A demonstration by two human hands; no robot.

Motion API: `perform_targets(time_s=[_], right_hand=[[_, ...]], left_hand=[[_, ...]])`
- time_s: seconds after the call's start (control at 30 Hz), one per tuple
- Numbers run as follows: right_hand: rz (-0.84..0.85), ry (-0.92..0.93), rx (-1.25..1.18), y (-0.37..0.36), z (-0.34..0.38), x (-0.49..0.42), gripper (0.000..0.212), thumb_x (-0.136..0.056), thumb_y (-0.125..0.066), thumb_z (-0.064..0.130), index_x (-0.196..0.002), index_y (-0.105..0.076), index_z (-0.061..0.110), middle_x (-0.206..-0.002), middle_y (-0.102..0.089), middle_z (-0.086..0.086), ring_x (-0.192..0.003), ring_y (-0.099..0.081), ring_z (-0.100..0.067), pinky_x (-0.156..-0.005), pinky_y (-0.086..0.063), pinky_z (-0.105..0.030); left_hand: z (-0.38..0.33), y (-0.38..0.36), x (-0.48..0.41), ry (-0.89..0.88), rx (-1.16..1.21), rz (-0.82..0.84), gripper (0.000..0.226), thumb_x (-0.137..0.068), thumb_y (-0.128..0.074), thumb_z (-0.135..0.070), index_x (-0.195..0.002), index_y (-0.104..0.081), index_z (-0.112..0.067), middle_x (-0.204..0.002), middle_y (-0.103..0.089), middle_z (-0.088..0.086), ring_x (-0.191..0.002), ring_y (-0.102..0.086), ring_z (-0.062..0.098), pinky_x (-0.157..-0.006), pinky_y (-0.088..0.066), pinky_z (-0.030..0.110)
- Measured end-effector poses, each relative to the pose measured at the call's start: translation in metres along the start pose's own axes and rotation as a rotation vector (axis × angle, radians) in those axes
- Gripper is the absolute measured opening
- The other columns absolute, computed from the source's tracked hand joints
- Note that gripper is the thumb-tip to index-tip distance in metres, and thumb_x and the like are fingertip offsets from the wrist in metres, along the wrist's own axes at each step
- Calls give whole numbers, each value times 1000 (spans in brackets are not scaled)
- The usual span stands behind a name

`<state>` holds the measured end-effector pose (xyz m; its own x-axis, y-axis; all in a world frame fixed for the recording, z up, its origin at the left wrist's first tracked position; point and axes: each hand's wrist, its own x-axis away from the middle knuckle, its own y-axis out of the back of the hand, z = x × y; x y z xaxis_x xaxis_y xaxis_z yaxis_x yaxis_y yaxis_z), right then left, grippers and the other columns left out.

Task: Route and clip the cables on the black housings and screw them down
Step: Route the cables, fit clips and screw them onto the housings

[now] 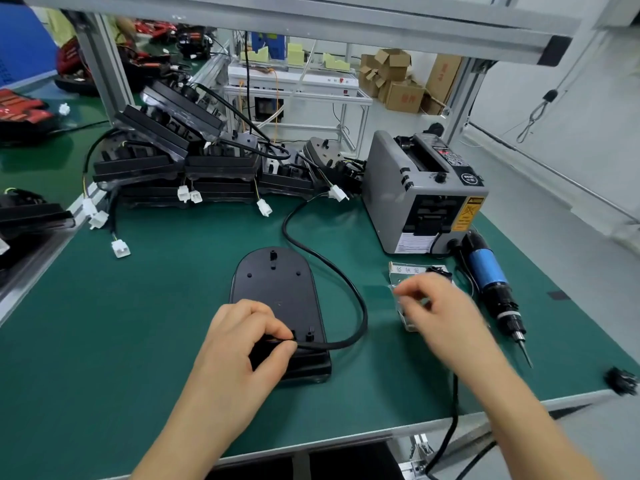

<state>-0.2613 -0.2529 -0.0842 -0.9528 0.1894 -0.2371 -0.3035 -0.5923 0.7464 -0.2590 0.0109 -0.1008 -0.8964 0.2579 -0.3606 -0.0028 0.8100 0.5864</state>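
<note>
Left hand (pixel 242 344) pinches the cable (pixel 364 311) onto the black housing (pixel 277 285); routing looks unfinished. Right hand (pixel 440 306) curls its fingers over the parts box (pixel 408 273), but I cannot tell if they hold anything. The electric screwdriver (pixel 488 275) lies unused.

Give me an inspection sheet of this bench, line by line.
Surface: green mat on the bench top.
Job's things: black housing flat at centre; screwdriver lying at right.
Clutter: stacked housings back left; grey machine back right; small box in front of it.
Hands: left hand pinches the cable at the housing's near end; right hand over the box, blurred, grip unclear.
Cables: cable loops right of the housing to a white plug.
Surroundings: cardboard boxes and metal frame behind.
</note>
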Motion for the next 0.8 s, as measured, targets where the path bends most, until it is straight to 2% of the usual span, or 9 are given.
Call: perform_targets(time_s=[0.1, 0.23, 0.33, 0.4, 0.57, 0.67, 0.73, 0.8], right_hand=[[-63, -93, 346, 19, -26, -17, 14, -87, -58, 13, -91, -66, 24, -94, -62, 10, -91, -54, -13, -78, -44, -29], [17, -138, 426, 11, -31, -28, 4, -87, -61, 30, -86, -64, 27, -91, -63, 6, -84, -56, -15, -72, -45, -29], [36, -197, 544, 0, -27, -34, 23, -84, -60, 47, -82, -57, 25, -87, -57, 5, -79, -57, -18, -67, -46, -31], [34, -225, 586, -4, -27, -36, 29, -82, -59, 51, -79, -52, 22, -86, -53, 5, -77, -56, -20, -61, -41, -31], [64, -248, 623, -3, -31, -40, 19, -88, -55, 44, -82, -57, 26, -90, -60, 3, -82, -57, -21, -64, -43, -30], [-19, -183, 606, 2, -35, -37, 15, -91, -52, 37, -87, -65, 30, -91, -60, 5, -88, -55, -19, -70, -46, -32], [-104, -135, 536, 8, -39, -34, 16, -92, -54, 31, -90, -70, 27, -91, -62, 5, -90, -55, -19, -73, -45, -32], [-140, -162, 366, 15, -37, -32, 15, -91, -57, 27, -91, -72, 25, -92, -67, 9, -87, -58, -14, -73, -44, -28]], left_hand=[[-1, -2, 0, 0, -17, -18, 28, -78, -75, -12, -73, -60, -35, -93, -55, -18, -100, -48, 6, -80, -32, 5], [-3, -1, 0, 4, -16, -21, 26, -77, -74, -13, -71, -60, -35, -93, -55, -18, -100, -48, 6, -79, -31, 3], [-3, -1, 1, 11, -7, -24, 25, -78, -74, -14, -72, -60, -35, -93, -55, -19, -101, -48, 6, -80, -31, 3], [-3, -1, 0, 11, -7, -25, 25, -78, -74, -14, -72, -60, -35, -92, -55, -19, -101, -48, 5, -80, -32, 4], [-2, -1, 0, 9, -9, -25, 25, -77, -74, -14, -72, -61, -34, -92, -55, -19, -99, -47, 5, -80, -31, 4], [-1, -1, 0, 11, -9, -23, 24, -77, -74, -15, -72, -61, -35, -92, -55, -18, -98, -48, 5, -79, -32, 4], [-1, -1, 0, 15, -3, -24, 24, -77, -74, -15, -72, -61, -35, -92, -55, -19, -98, -48, 5, -78, -32, 4], [-1, -1, 0, 21, 3, -23, 24, -77, -74, -15, -72, -62, -35, -93, -55, -19, -99, -48, 5, -78, -32, 4]])
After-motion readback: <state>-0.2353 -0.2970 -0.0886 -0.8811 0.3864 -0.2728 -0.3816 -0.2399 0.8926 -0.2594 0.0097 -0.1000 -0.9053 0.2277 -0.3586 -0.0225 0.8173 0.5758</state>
